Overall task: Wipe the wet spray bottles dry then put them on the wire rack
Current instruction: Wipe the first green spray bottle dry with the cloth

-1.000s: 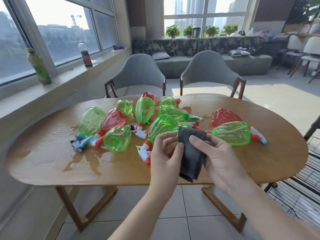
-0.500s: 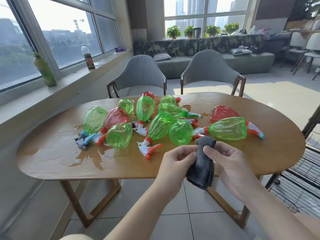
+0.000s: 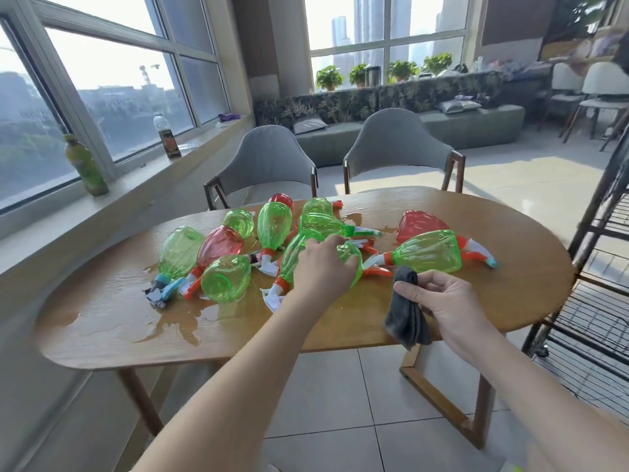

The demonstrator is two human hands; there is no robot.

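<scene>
Several wet green and red spray bottles lie on their sides on the wooden table (image 3: 510, 301). My left hand (image 3: 323, 267) reaches over a small green bottle (image 3: 350, 257) in the middle of the pile, fingers curled over its top. My right hand (image 3: 442, 301) holds a dark grey cloth (image 3: 406, 315) that hangs down over the table's near edge. A larger green bottle (image 3: 429, 255) lies just beyond the cloth, with a red bottle (image 3: 417, 224) behind it. The black wire rack (image 3: 585, 321) stands at the right.
Puddles of water (image 3: 170, 321) spread over the table's left half. Two grey chairs (image 3: 269, 168) stand at the far side. Drink bottles (image 3: 85, 165) stand on the window sill at left. Tiled floor lies below the table.
My left hand let go of the cloth and reached forward onto the small green bottle. My right hand keeps the cloth alone and has moved a little right.
</scene>
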